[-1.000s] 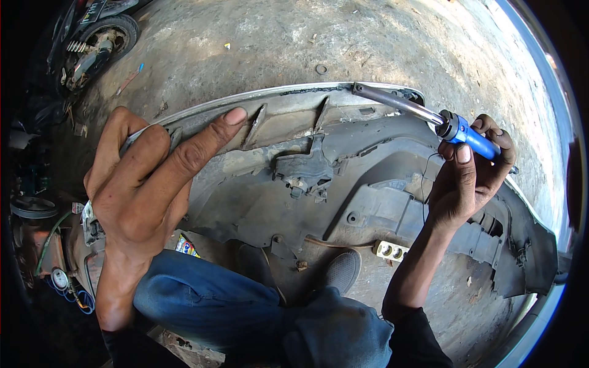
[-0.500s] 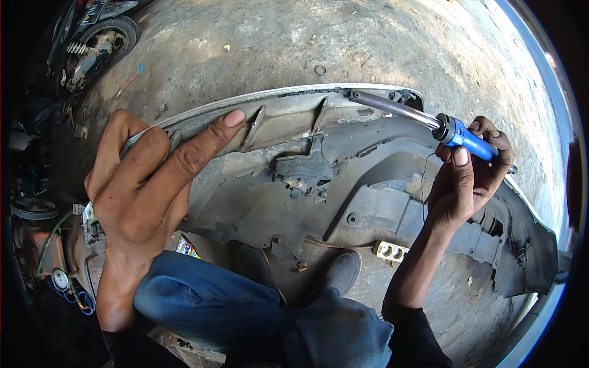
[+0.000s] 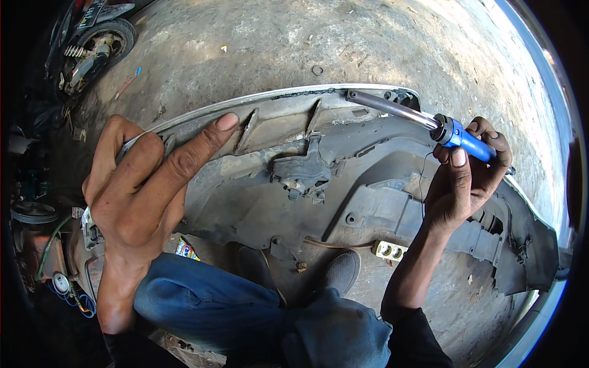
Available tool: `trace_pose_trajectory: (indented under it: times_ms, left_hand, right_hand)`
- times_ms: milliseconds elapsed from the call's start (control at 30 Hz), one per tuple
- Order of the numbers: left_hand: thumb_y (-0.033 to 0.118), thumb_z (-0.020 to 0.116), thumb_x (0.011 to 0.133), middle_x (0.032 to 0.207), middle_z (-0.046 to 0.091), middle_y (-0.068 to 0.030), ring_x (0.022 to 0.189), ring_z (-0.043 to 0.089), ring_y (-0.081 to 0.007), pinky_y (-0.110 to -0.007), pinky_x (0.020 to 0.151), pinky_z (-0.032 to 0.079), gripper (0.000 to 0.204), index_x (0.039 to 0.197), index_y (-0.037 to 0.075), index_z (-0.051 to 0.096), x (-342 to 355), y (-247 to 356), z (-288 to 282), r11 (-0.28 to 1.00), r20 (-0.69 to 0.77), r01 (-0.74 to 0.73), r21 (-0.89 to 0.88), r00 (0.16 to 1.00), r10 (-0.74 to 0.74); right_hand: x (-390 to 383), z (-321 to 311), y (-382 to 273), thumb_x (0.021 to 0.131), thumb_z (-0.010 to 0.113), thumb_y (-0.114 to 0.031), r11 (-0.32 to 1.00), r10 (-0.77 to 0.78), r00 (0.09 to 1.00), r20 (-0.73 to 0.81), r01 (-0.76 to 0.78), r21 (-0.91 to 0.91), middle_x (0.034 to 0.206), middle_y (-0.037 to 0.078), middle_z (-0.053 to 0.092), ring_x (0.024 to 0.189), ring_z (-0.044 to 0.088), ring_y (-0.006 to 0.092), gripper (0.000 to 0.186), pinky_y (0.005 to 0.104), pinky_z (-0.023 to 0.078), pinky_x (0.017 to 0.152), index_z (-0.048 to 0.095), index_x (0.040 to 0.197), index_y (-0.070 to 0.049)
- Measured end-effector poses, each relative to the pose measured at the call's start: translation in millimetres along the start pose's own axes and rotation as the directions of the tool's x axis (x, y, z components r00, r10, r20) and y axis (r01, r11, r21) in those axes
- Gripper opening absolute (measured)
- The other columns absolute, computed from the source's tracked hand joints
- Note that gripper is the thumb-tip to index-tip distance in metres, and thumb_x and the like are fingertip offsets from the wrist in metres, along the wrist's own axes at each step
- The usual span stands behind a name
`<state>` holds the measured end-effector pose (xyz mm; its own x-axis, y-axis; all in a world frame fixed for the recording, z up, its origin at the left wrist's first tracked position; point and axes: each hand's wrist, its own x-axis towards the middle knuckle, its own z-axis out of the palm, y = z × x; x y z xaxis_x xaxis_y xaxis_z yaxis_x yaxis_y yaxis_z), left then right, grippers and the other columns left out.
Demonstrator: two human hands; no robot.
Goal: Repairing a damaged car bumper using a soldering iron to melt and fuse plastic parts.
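Note:
A large grey car bumper [image 3: 368, 138] lies inner side up in front of me, its pale rim curving across the far side. My left hand [image 3: 138, 184] grips that rim at the left, fingers curled over it and the index finger stretched along the ribs. In my right hand [image 3: 463, 178] is a soldering iron [image 3: 451, 130], held by its blue handle between thumb and fingers. Its metal barrel slants left, with the tip end over the rim beside a dark, rough seam [image 3: 310, 93]. Whether the tip touches the plastic I cannot tell.
A cream power strip [image 3: 388, 250] lies near my right shoe [image 3: 343, 270]. A thin cord hangs beside my right wrist. A motorcycle wheel [image 3: 110, 46] stands far left, and a pressure gauge [image 3: 61, 283] with hoses sits lower left. A small ring [image 3: 317, 70] lies beyond the bumper.
The view has shifted very slightly. Both hands keep their hold, and the soldering iron stays at almost the same place on the rim.

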<state>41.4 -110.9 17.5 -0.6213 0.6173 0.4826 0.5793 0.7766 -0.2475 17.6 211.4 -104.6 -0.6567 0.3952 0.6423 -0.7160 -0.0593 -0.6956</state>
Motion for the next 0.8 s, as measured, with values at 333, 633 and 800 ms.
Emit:
trace_pose_trajectory:
  times_ms: [333,633,800]
  left_hand:
    - [-0.005,0.078,0.06,0.069,0.027,-0.0042,0.064,0.035,-0.0213,-0.035,0.056,0.033,0.056,0.115,0.011,0.078,-2.1,-1.5,2.4,0.999,-0.004,0.0,-0.032,1.0,0.0]
    - [-0.008,0.076,0.061,0.07,0.027,-0.0051,0.066,0.035,-0.0224,-0.036,0.058,0.035,0.059,0.117,0.013,0.077,-0.1,2.2,-3.1,0.999,0.034,0.034,-0.022,0.999,-0.033]
    - [-0.009,0.075,0.061,0.071,0.027,-0.0051,0.067,0.035,-0.0226,-0.037,0.058,0.035,0.06,0.117,0.012,0.077,0.4,2.8,-2.5,0.999,0.033,0.033,-0.026,0.999,-0.032]
  right_hand:
    - [-2.5,0.1,-1.8,0.081,0.074,0.004,1.0,0.008,1.0,0.011,-0.008,0.022,0.117,0.017,0.05,0.1,0.053,0.0187,0.051,0.0272,0.055,0.063,0.049,0.125,-0.005]
    - [-5.4,1.3,0.1,0.087,0.067,0.004,1.0,0.019,1.0,0.02,-0.019,-0.007,0.125,0.02,0.049,0.098,0.057,0.0173,0.049,0.0284,0.055,0.067,0.048,0.13,-0.008]
    - [-6.4,-0.1,-3.7,0.079,0.075,0.008,0.995,0.06,0.998,-0.001,-0.06,0.076,0.122,0.016,0.052,0.106,0.054,0.0181,0.052,0.0281,0.055,0.075,0.05,0.124,-0.004]
